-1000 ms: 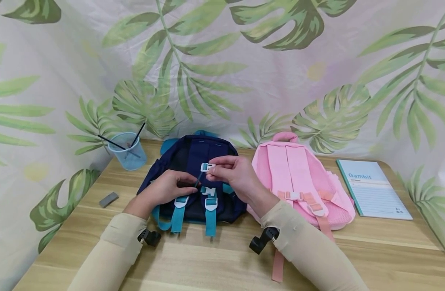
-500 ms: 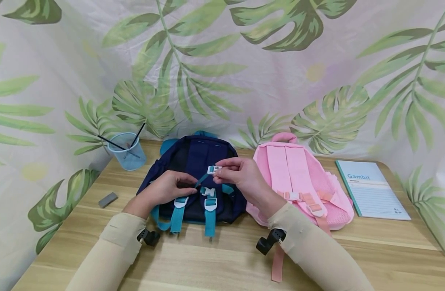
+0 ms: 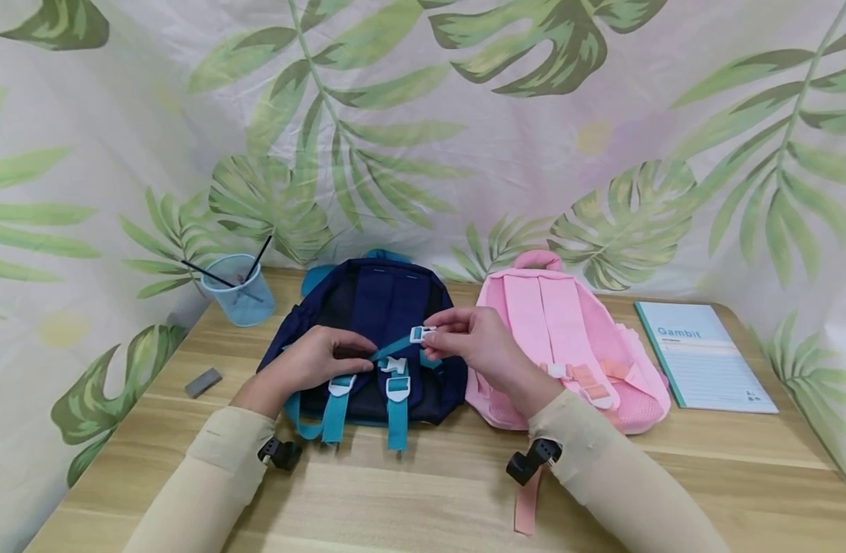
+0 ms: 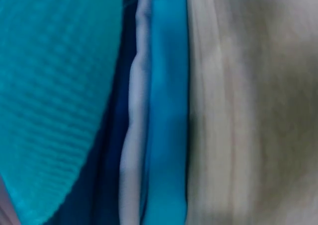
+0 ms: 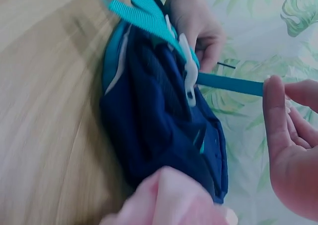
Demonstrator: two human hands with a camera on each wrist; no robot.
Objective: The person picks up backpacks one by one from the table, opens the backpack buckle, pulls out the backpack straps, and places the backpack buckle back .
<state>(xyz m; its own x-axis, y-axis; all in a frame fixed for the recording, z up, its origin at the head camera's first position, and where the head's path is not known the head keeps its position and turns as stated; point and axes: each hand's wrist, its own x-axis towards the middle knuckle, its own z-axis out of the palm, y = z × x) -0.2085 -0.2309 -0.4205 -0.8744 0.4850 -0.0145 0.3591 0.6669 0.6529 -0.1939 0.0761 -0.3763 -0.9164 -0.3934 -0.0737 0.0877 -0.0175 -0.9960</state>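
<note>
A navy backpack [image 3: 340, 307] with teal straps lies on the table, straps facing up. My right hand [image 3: 488, 346] pinches a white buckle [image 3: 419, 335] above its right half. From that buckle a teal strap [image 3: 393, 349] runs taut to my left hand [image 3: 319, 357], which pinches it between thumb and fingers. The right wrist view shows this strap [image 5: 231, 84] stretched between both hands. Another white buckle [image 3: 395, 365] lies unfastened just below. The left wrist view holds only close, blurred teal webbing [image 4: 54, 86] and fabric; no hand shows there.
A pink backpack [image 3: 554, 307] lies right of the navy one, one strap end [image 3: 526, 503] hanging toward the front. A notebook [image 3: 706, 357] is at far right. At left stand a blue mesh cup [image 3: 246, 303] with pencils and a grey eraser [image 3: 204, 382].
My right hand has moved right and slightly down with the white buckle, drawing the teal strap longer and flatter. The left hand stays almost in place, still pinching the strap.
</note>
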